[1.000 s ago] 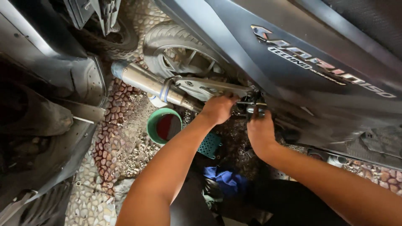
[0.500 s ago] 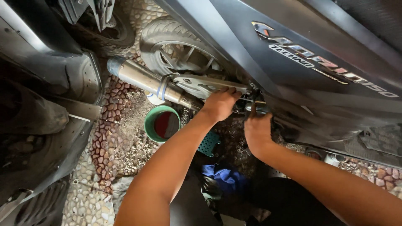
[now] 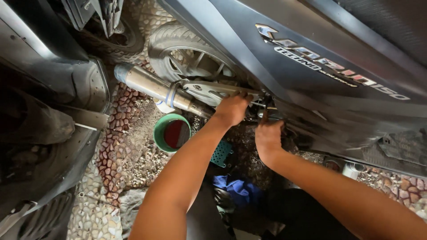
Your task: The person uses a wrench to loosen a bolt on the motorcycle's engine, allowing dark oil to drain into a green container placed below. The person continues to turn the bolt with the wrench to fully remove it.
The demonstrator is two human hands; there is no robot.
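Two bare forearms, sleeveless as far as visible; left hand (image 3: 232, 109) and right hand (image 3: 268, 138) ungloved, without rings, watch or bands. Dark trousers below.

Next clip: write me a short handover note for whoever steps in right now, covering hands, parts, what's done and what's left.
Left hand: on the silver bracket beside the motorcycle's rear wheel, grip hidden.
Right hand: at the dark fitting under the side panel, fingers up; whether it holds anything cannot be told.
Exhaust pipe lies alongside; green bowl and blue cloth are on the pebble floor.
Done and left: not readable; fitting still in place.
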